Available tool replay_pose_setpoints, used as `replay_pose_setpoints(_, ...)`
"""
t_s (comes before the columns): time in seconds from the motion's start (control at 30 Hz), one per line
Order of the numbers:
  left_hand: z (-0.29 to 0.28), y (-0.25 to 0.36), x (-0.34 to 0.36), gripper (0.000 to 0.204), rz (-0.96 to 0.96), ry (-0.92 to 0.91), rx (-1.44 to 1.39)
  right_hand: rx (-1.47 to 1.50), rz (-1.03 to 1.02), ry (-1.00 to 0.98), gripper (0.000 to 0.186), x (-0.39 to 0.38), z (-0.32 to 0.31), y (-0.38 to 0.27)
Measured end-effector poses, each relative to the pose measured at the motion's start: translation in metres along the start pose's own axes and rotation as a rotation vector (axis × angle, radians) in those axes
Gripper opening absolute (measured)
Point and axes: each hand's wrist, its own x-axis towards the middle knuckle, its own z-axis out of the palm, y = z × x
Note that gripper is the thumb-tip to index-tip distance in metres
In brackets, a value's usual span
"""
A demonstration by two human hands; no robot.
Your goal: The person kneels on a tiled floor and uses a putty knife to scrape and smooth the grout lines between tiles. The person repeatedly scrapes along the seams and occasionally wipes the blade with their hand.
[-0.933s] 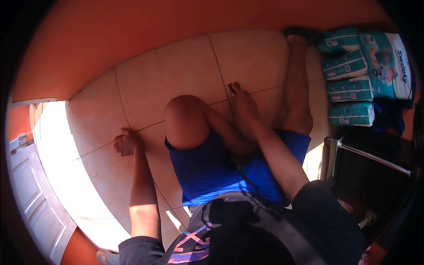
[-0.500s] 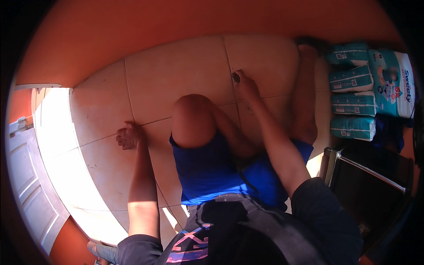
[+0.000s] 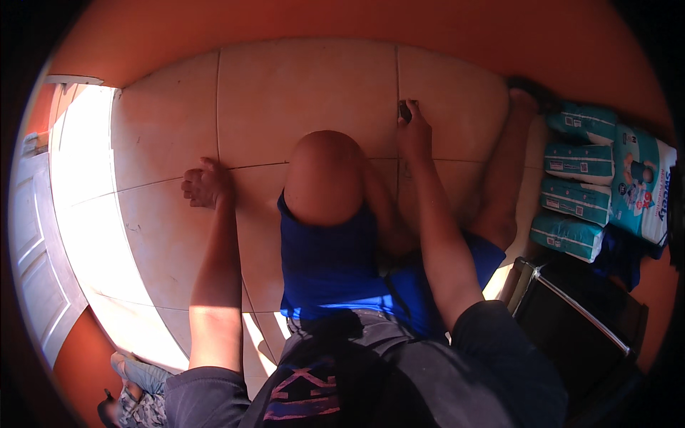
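Observation:
My right hand [image 3: 416, 135] is closed around a small dark object [image 3: 405, 111] that sticks out by the thumb, over the tiled floor [image 3: 307, 85]. Its kind is too small to make out. To the left, my left hand [image 3: 205, 185] is over the tiles beside a grout line, holding nothing, its fingers loosely bent and a little apart. My bent knee [image 3: 325, 175] rises between the two arms, above blue shorts [image 3: 328, 264]. The other leg [image 3: 499, 167] stretches toward the far right.
Teal packs of diapers [image 3: 576, 162] are stacked at the right, above a black cabinet-like box [image 3: 585, 307] with a metal edge strip. An orange wall [image 3: 342, 21] closes off the far side. At left are a white panelled door [image 3: 43, 257] and a sunlit strip of floor.
The whole view has turned slightly, so the diaper packs sit lower and the knee higher. Both hands keep much the same pose, and the small dark object stays in my right hand.

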Motion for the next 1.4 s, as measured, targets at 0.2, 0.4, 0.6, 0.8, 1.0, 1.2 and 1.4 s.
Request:
replay_pose_setpoints(0.2,-0.001,0.005,-0.004,0.056,0.009,-0.003,-0.033,-0.061,-0.156,0.132,0.049,-0.004,0.008,0.022)
replay_pose_setpoints(0.4,-0.005,0.002,-0.002,0.056,0.006,-0.023,-0.052,-0.051,0.119,-0.09,0.052,-0.004,-0.001,0.0)
replay_pose_setpoints(0.6,0.001,-0.003,-0.007,0.051,0.047,0.048,-0.019,-0.095,0.102,-0.119,0.052,-0.012,-0.005,0.007)
replay_pose_setpoints(0.8,0.004,0.0,-0.002,0.059,0.047,0.0,-0.012,-0.156,0.129,-0.195,0.051,0.01,-0.019,0.012)
replay_pose_setpoints(1.0,0.003,0.004,-0.006,0.054,0.029,0.062,0.01,-0.165,-0.055,-0.095,0.052,-0.027,-0.005,0.044)
replay_pose_setpoints(1.2,-0.002,0.009,-0.005,0.054,0.013,0.017,-0.032,-0.102,-0.045,-0.075,0.046,0.048,-0.019,0.004)
replay_pose_setpoints(1.4,-0.003,-0.003,-0.002,0.055,0.026,0.006,-0.043,-0.236,0.044,-0.145,0.05,0.081,-0.013,-0.041)
